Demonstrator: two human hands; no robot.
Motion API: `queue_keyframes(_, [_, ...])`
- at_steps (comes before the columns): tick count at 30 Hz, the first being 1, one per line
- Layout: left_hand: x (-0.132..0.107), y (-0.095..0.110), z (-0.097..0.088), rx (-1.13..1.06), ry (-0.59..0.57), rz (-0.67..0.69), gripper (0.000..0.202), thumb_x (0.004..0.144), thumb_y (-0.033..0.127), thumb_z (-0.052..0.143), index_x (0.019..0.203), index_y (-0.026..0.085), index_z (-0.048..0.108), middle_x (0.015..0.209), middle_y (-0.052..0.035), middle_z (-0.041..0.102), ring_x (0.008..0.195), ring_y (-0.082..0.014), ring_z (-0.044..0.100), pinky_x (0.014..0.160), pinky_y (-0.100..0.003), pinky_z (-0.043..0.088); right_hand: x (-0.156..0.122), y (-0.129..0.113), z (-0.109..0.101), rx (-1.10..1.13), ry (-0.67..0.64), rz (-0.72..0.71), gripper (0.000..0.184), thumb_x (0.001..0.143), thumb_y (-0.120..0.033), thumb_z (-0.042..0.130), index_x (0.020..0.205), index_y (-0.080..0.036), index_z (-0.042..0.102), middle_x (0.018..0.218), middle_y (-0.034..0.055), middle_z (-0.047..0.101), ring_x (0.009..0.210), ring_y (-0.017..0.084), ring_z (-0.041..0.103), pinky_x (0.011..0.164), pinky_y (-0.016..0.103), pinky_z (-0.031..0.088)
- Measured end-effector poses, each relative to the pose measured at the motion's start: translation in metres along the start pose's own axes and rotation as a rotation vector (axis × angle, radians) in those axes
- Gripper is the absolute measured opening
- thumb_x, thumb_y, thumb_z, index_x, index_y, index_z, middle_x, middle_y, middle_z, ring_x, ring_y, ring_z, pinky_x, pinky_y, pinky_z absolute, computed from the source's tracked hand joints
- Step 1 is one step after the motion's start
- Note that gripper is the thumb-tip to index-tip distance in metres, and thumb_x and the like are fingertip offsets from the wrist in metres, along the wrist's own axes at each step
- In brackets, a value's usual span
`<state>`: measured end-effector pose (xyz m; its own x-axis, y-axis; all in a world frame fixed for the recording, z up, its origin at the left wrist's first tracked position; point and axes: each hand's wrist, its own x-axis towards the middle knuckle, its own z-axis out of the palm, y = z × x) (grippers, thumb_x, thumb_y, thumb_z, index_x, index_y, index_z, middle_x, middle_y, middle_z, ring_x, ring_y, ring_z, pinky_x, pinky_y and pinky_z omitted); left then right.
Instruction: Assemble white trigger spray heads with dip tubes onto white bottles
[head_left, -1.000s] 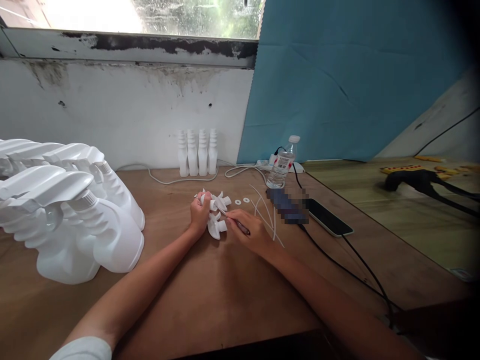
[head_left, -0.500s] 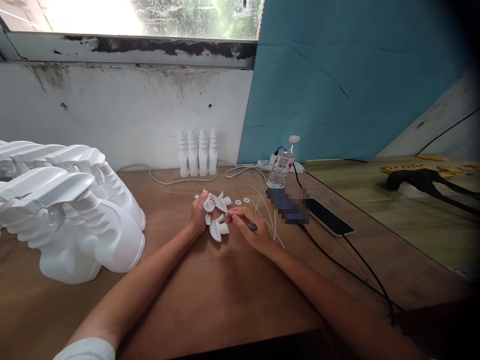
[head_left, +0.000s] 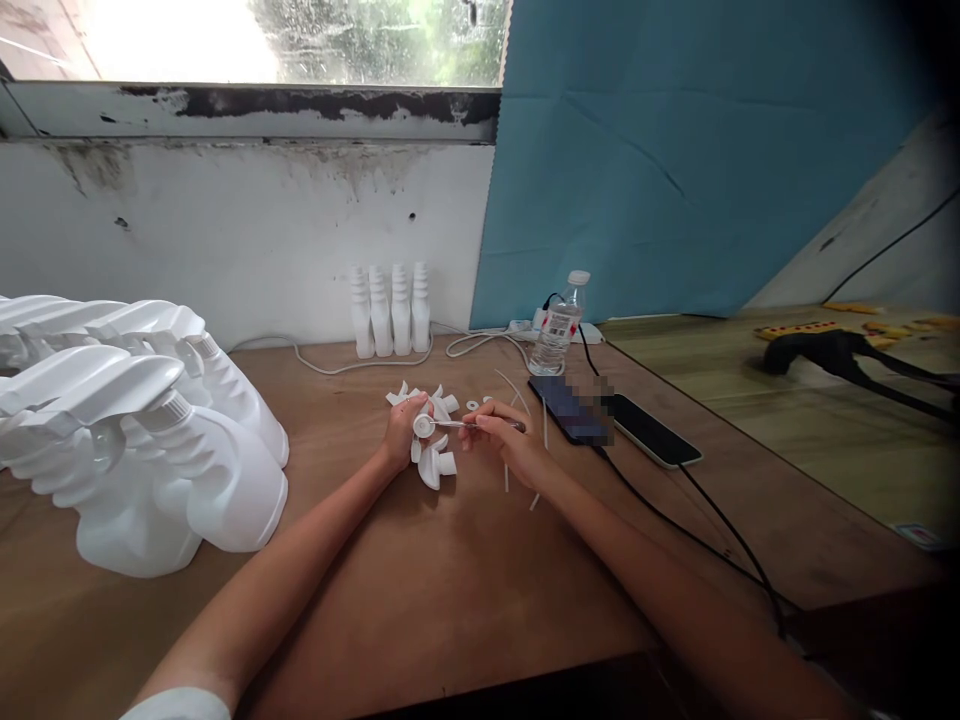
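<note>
My left hand [head_left: 403, 432] is closed around a white trigger sprayer head [head_left: 423, 426], its round open end turned towards me. Pinched in my right hand [head_left: 501, 437] is a slim metal tool with a dark handle [head_left: 516, 426]; its exact kind is too small to tell. The tool lies almost level, its thin tip at the round opening. On the table just below my left hand lies a loose white sprayer head [head_left: 435, 466]. More white sprayer parts [head_left: 444, 404] sit behind my hands, beside a small white ring [head_left: 472, 406]. Thin clear tubes [head_left: 546, 425] lie around my right hand.
Large white spray bottles [head_left: 240, 490] crowd the left side. Several slim white bottles [head_left: 381, 315] stand against the wall. A water bottle [head_left: 556, 330], two phones [head_left: 652, 432] and black cables [head_left: 690, 540] are at the right. A white cord [head_left: 322, 366] runs along the back.
The tool has swung from a slant to nearly level, and my right hand has shifted slightly up and right. The held sprayer head has moved slightly down. The whole view has shifted a little.
</note>
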<state>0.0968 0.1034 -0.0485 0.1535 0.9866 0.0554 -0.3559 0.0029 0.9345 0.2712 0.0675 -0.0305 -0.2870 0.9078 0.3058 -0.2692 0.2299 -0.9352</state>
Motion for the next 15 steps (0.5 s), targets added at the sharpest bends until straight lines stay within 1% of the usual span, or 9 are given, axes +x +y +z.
queue_keyframes(3, [0.001,-0.001,-0.001,0.001,-0.014,-0.011,0.044,0.075,0.057,0.060,0.057,0.018,0.050,0.036,0.0030,0.041,0.027,-0.0076,0.032,0.030,-0.023,0.018,0.002,0.003,0.001,0.130,0.025,0.082,0.012,0.080,-0.029,0.064,0.077,-0.017,0.067,0.073,0.0038,0.068,0.069,0.018,0.065,0.063,0.032,0.053])
queue_keyframes(6, [0.003,-0.003,-0.002,-0.006,-0.014,-0.013,0.043,0.075,0.056,0.060,0.056,0.018,0.050,0.036,0.0032,0.041,0.027,-0.0075,0.033,0.030,-0.023,0.018,0.003,0.006,0.001,0.216,0.030,0.123,0.011,0.078,-0.026,0.063,0.075,-0.017,0.067,0.072,0.0036,0.068,0.069,0.017,0.064,0.060,0.029,0.052])
queue_keyframes(9, [0.005,-0.004,-0.002,-0.011,-0.009,-0.009,0.043,0.075,0.056,0.060,0.056,0.018,0.049,0.036,0.0039,0.039,0.028,-0.0077,0.033,0.030,-0.022,0.019,0.004,0.009,0.000,0.246,0.015,0.159,0.011,0.079,-0.025,0.062,0.076,-0.016,0.068,0.072,0.0038,0.067,0.068,0.016,0.064,0.059,0.028,0.052])
queue_keyframes(12, [0.005,-0.005,-0.003,-0.010,-0.004,0.001,0.043,0.075,0.056,0.060,0.057,0.018,0.050,0.037,0.0040,0.040,0.028,-0.0079,0.034,0.030,-0.022,0.020,0.004,0.011,0.001,0.252,-0.002,0.198,0.010,0.079,-0.026,0.063,0.078,-0.017,0.066,0.072,0.0039,0.068,0.069,0.016,0.065,0.061,0.028,0.052])
queue_keyframes(15, [0.004,-0.005,-0.004,-0.004,0.004,0.018,0.043,0.075,0.056,0.059,0.058,0.018,0.050,0.036,0.0036,0.041,0.028,-0.0084,0.034,0.031,-0.022,0.021,0.005,0.012,0.002,0.282,-0.020,0.266,0.013,0.080,-0.030,0.063,0.081,-0.017,0.065,0.074,0.0041,0.069,0.069,0.016,0.065,0.064,0.029,0.053])
